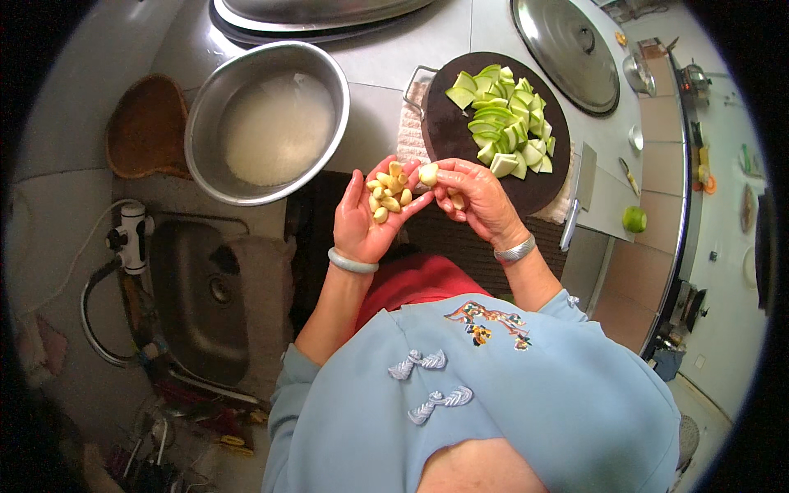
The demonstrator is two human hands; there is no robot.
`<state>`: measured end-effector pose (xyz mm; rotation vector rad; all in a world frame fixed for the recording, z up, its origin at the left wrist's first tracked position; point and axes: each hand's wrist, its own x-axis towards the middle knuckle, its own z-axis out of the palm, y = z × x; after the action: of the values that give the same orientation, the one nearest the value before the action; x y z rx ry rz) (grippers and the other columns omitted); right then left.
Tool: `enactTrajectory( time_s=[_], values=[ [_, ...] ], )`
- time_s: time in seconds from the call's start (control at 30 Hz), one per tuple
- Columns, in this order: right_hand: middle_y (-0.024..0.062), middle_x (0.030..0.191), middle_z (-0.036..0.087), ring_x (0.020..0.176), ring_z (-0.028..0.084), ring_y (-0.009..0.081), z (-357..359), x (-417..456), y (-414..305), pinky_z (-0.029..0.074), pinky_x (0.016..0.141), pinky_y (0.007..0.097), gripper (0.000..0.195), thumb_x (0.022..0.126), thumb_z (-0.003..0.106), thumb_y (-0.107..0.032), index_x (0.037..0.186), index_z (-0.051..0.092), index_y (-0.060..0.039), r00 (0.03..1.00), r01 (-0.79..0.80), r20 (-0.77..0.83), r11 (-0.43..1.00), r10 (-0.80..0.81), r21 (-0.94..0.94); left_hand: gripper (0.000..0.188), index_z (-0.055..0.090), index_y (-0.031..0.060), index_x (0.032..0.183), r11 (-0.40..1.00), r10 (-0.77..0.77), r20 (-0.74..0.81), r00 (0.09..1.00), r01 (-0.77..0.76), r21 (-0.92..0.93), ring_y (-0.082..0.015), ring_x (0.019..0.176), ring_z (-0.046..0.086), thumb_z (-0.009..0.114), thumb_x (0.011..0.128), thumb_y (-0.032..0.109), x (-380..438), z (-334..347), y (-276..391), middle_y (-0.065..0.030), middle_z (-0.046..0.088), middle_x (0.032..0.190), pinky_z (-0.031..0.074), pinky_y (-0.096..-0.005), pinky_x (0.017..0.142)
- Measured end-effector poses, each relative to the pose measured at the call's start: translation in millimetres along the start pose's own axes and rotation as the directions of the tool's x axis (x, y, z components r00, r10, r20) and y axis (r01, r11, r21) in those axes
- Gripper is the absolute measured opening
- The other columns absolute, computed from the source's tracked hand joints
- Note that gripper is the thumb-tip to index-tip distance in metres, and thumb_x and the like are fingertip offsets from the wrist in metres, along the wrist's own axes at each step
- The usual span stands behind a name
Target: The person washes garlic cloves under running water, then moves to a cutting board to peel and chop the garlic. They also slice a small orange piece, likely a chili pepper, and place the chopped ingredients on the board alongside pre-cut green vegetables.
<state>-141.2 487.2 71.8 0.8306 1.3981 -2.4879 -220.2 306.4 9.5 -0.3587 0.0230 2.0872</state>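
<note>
My left hand [370,222] is palm up and cupped, with several peeled garlic cloves [389,190] lying in it. Between thumb and forefinger, my right hand [478,197] pinches a larger pale clove [428,174], and another clove [457,201] shows under its curled fingers. Both hands are close together, just in front of a round dark cutting board [441,126]. Sliced pieces of a green-skinned vegetable [502,123] are heaped on the board, which rests on a ribbed pink cloth [413,132].
A steel basin [342,101] of cloudy liquid stands at the left, beside a brown wooden vessel [145,126]. Below them is a sink [191,296]. Right of the board lie a cleaver [584,185], a small knife [630,177], a green vegetable piece [634,219] and a large pan lid [567,52].
</note>
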Motion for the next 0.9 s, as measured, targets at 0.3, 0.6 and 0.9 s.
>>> enactTrajectory(
  time_s=[0.3, 0.6, 0.9],
  values=[
    [0.0049, 0.082, 0.066, 0.063, 0.060, 0.0096, 5.3, -6.5, 7.4, 0.046, 0.052, 0.0232, 0.019, 0.091, 0.069, -0.019, 0.101, 0.067, -0.0021, 0.982, 0.115, -0.101, 0.925, -0.162, -0.361, 0.053, 0.042, 0.0035, 0.144, 0.998, -0.059, 0.025, 0.998, 0.059, -0.021, -0.0396, 0.143, 0.034, 0.034, 0.106, 0.040, -1.9, -6.0, -0.3, -0.0251, 0.037, 0.152, 0.025, -0.0624, 0.117],
    [0.0192, 0.114, 0.058, 0.108, 0.058, 0.0352, 46.9, -3.4, 44.4, 0.048, 0.095, 0.0417, 0.028, 0.080, 0.061, -0.001, 0.107, 0.060, 0.0004, 0.607, 0.448, 0.285, 0.023, -0.742, -0.894, 0.046, 0.056, 0.0006, 0.131, 0.988, -0.153, -0.023, 0.988, 0.153, 0.005, -0.0362, 0.127, 0.054, 0.041, 0.105, 0.036, 9.7, -50.9, -5.1, -0.0200, 0.059, 0.134, 0.037, -0.0502, 0.113],
    [0.0243, 0.131, 0.053, 0.124, 0.052, 0.0392, 40.5, -31.1, 66.0, 0.041, 0.108, 0.0445, 0.046, 0.083, 0.062, -0.006, 0.126, 0.054, 0.0097, 0.594, 0.383, 0.276, -0.036, -0.756, -0.923, 0.025, 0.065, 0.0034, 0.114, 0.970, -0.182, -0.152, 0.971, 0.202, 0.132, -0.0226, 0.110, 0.064, 0.052, 0.102, 0.021, 9.9, -45.1, -26.2, -0.0099, 0.068, 0.114, 0.049, -0.0383, 0.102]
  ],
)
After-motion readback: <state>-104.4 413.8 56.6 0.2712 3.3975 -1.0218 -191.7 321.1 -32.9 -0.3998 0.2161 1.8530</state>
